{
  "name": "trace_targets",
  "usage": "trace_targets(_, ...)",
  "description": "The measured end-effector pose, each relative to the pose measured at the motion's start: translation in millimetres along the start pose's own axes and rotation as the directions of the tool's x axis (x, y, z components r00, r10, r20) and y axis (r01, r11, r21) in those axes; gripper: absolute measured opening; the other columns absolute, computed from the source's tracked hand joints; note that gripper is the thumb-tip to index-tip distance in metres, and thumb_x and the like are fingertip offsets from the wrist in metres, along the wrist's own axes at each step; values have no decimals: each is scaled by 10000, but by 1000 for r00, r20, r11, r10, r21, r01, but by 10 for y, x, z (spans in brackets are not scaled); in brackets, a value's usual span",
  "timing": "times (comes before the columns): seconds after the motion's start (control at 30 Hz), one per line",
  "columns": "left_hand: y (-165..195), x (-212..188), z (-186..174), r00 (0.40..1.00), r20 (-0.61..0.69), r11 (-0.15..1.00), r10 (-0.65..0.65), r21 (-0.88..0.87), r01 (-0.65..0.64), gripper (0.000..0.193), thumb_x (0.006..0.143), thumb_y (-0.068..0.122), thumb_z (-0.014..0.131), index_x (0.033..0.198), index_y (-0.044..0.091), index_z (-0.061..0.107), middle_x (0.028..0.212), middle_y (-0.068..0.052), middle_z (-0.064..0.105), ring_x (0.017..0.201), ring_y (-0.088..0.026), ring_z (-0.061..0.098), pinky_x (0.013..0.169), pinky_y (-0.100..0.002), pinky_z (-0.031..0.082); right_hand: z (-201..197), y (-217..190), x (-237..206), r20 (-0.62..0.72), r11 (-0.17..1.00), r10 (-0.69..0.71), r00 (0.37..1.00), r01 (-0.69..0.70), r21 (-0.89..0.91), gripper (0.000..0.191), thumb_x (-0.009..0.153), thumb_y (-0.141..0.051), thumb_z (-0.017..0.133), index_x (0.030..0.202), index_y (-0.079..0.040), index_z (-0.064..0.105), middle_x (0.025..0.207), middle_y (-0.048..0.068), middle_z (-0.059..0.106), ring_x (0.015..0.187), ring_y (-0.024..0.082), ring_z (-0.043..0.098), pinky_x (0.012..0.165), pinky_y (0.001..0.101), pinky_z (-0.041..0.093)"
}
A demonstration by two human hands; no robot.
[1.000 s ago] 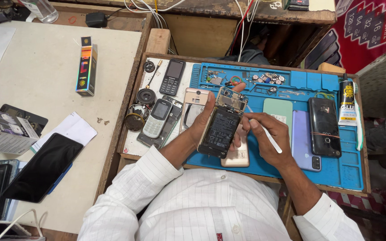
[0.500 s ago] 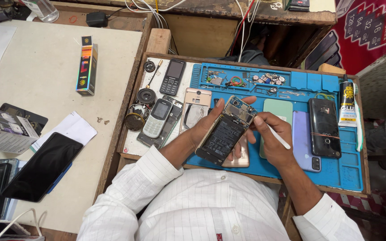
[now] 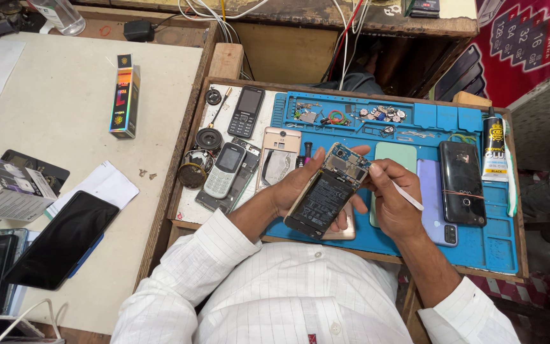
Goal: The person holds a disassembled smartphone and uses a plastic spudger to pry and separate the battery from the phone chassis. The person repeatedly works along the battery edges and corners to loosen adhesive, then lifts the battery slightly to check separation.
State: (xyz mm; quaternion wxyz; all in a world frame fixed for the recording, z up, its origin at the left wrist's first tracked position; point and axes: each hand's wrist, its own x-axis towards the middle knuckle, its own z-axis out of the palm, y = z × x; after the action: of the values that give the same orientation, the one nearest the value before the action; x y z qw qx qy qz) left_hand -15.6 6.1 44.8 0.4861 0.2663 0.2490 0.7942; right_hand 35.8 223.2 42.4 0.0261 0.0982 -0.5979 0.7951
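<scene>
My left hand (image 3: 294,188) holds an opened smartphone (image 3: 327,191) with its back cover off, so the black battery and circuit board show. It is tilted above a blue work mat (image 3: 479,245). My right hand (image 3: 389,197) grips a thin white tool (image 3: 407,196) like a pen, and its fingers touch the phone's upper right edge near the board. A pinkish phone (image 3: 345,230) lies on the mat beneath the held one.
On the mat lie a green phone (image 3: 394,154), a purple phone (image 3: 434,204), a black phone (image 3: 461,183), small parts (image 3: 377,116) and a glue tube (image 3: 494,141). Left of it sit keypad phones (image 3: 224,169), a gold back cover (image 3: 278,156) and speakers (image 3: 208,139). The left table holds boxes and dark phones (image 3: 62,239).
The held phone tilted and shifted right, its top now pointing up-right. My right hand moved in closer, bringing the white tool's tip to the phone's upper edge.
</scene>
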Motion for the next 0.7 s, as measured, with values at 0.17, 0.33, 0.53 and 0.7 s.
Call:
trace_targets(0.17, -44, 4, -66, 999, -16, 999, -33, 14, 34, 922, 1031, 781, 243, 1557, 26, 304, 1179, -344, 650, 974, -354, 757, 807, -439, 676, -15, 1, 13, -31, 996, -42, 999, 44, 73, 233, 1100, -216, 609, 1050, 0, 683, 955, 97, 720, 837, 172, 682, 795, 333, 565)
trace_targets(0.33, -57, 0, -45, 993, -72, 994, -97, 41, 100, 902, 1057, 725, 196, 1499, -12, 470, 1185, -293, 666, 988, -339, 751, 860, -441, 672, -60, -15, 15, -95, 990, -94, 991, 103, 92, 226, 1096, -228, 621, 1054, -13, 677, 928, 91, 725, 794, 159, 669, 754, 307, 549)
trace_targets(0.53, -67, 5, -47, 997, -45, 996, -65, 58, 68, 858, 1075, 715, 188, 1469, 8, 473, 1155, -230, 686, 997, -321, 753, 874, -463, 670, -60, -7, 26, -114, 989, -129, 985, 136, 55, 230, 1107, -220, 646, 1134, 5, 685, 982, 105, 726, 840, 164, 676, 790, 312, 561)
trace_targets(0.7, -26, 26, -58, 985, -107, 991, 136, 5, -137, 858, 1067, 732, 201, 1461, 23, 483, 1153, -188, 700, 980, -261, 749, 826, -430, 667, 9, -79, 51, -119, 991, -133, 984, 132, -17, 341, 1069, -112, 585, 1387, 12, 588, 1265, 144, 668, 955, 186, 698, 827, 311, 584)
